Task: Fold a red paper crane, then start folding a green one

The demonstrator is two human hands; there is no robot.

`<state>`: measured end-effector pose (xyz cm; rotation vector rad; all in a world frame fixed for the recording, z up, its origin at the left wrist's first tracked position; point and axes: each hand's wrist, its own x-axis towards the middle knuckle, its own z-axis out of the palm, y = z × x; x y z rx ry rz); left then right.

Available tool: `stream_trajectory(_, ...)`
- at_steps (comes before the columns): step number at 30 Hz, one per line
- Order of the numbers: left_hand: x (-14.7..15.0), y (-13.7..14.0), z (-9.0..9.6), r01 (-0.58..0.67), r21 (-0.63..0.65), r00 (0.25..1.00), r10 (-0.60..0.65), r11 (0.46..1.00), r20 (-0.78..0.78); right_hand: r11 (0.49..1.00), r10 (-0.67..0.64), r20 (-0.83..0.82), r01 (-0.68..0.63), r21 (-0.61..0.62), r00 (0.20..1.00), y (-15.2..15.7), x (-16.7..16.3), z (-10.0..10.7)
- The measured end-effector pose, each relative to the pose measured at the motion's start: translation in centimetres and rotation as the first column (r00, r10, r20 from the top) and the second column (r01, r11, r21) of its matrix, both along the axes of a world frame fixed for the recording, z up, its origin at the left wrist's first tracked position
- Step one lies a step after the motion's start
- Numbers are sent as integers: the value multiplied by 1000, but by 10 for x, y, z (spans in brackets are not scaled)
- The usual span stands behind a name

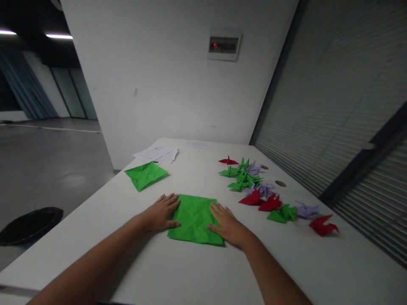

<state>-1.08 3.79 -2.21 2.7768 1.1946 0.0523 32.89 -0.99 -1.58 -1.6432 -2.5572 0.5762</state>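
Observation:
A green square of origami paper (193, 220) lies unfolded in front of me, its surface crossed by crease lines. My left hand (163, 213) rests flat at its left edge, fingers stretched out and the thumb on the paper. On the right edge lies my right hand (227, 223), also flat with its fingers apart. Farther back on the left is a second creased green paper (146, 174), touched by neither hand.
Several folded paper cranes, among them a green crane (282, 213), a red crane (323, 225) and a purple crane (307, 209), spread along the right of the white table (143, 267). Printed sheets (158, 153) lie at the back left. A black-lined bin (32, 224) stands left of the table.

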Motion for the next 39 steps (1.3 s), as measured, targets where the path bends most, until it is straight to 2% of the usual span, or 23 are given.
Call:
stream_trajectory(5,-2,3,-7,-14,-9,996,15,1000,90,983,-78,-110,95,155,991,5,0,-11)
stream_trajectory(8,-3,7,-13,-65,22,982,60,998,177,944,-161,-138,193,267,977,7,-3,-14)
stream_trajectory(11,-3,6,-13,-102,69,967,83,992,242,909,-238,-126,267,321,963,9,-4,-13)
stream_trajectory(17,3,-1,-3,-150,69,940,121,986,318,892,-285,-120,309,330,951,11,-3,-14)
stream_trajectory(21,3,-1,-6,-140,87,945,107,986,309,890,-283,-130,311,334,950,10,-3,-15)
stream_trajectory(29,3,1,-10,-38,74,981,23,997,193,908,-252,-145,285,306,957,5,-6,-9)
stream_trajectory(34,2,4,-14,-22,64,979,9,998,203,911,-278,-102,295,289,955,4,-6,-9)
stream_trajectory(39,2,7,-16,-45,58,975,31,997,221,937,-252,-68,261,231,965,3,-7,-7)
